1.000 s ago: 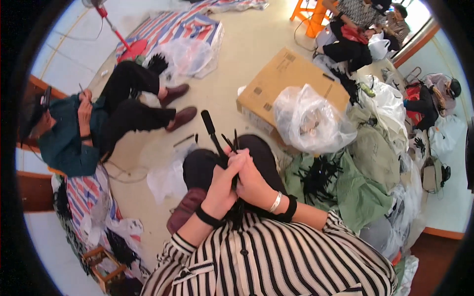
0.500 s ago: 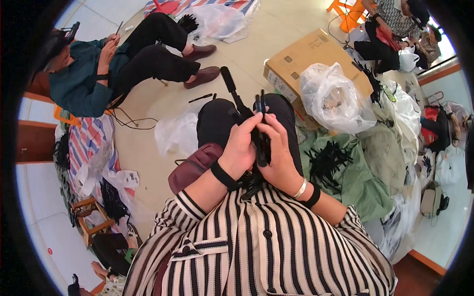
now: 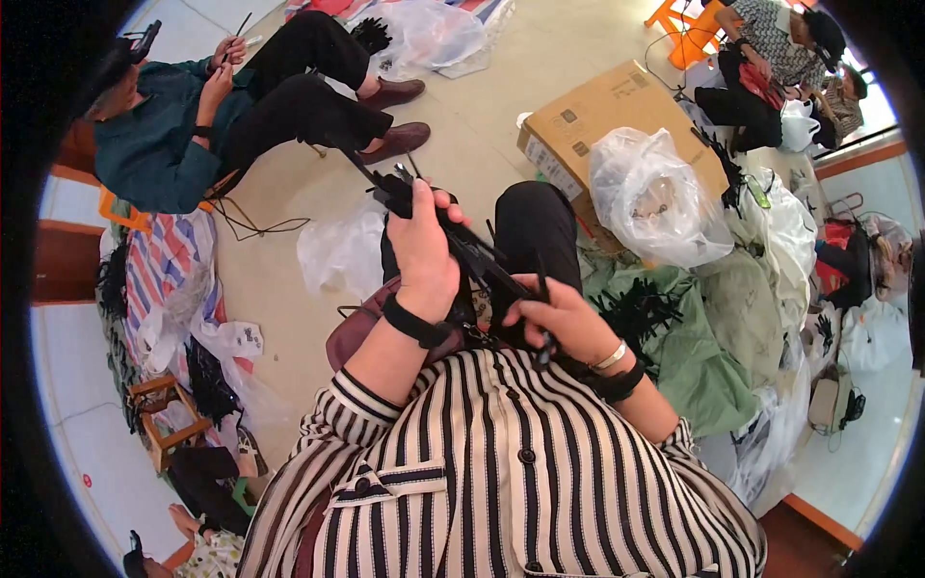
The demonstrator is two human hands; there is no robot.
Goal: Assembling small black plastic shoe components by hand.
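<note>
Over my lap, my left hand is wrapped round the upper end of a bundle of slim black stick-like pieces, whose tips fan out beyond the thumb. The bundle slants down toward my right hand. Its fingers are closed on the lower end of the black pieces, and one thin piece stands up beside them. Motion blur and the dark trousers hide the pieces' exact kind. To the right of my lap, more black pieces lie heaped on a green sack.
A cardboard box with a clear plastic bag on it stands ahead right. A maroon bag is beside my left thigh. One person sits at the left; others sit far right. A cable trails over the floor.
My left hand has moved up and left with the black pieces, while my right hand has shifted down and right. The hands, close together before, are now apart, with the bundle slanting between them.
</note>
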